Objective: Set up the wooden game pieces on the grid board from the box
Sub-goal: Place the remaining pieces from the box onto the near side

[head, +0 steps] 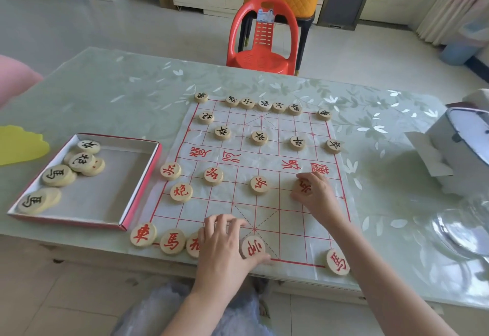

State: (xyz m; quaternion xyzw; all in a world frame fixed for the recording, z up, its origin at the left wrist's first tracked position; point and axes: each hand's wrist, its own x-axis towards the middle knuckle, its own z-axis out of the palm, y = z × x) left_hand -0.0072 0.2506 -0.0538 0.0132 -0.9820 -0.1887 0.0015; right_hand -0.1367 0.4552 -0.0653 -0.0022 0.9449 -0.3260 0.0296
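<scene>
Grid board [264, 161] fills mid-frame on the table [105, 92]; the box [105, 192] at left holds spare pieces [80, 162]. Left hand [225, 240] lies bent-fingered over the bottom row, grip unclear; right hand [316, 194] pinches a red piece [303, 186] at centre right

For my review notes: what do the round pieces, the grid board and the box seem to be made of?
Round pieces: apparently pale wood, with matt tan faces and characters marked in red or black.
Grid board: a thin glossy sheet, probably plastic film or coated paper, since it wrinkles and glints.
Box: likely cardboard, with thin folded walls, red outside and white inside.
</scene>
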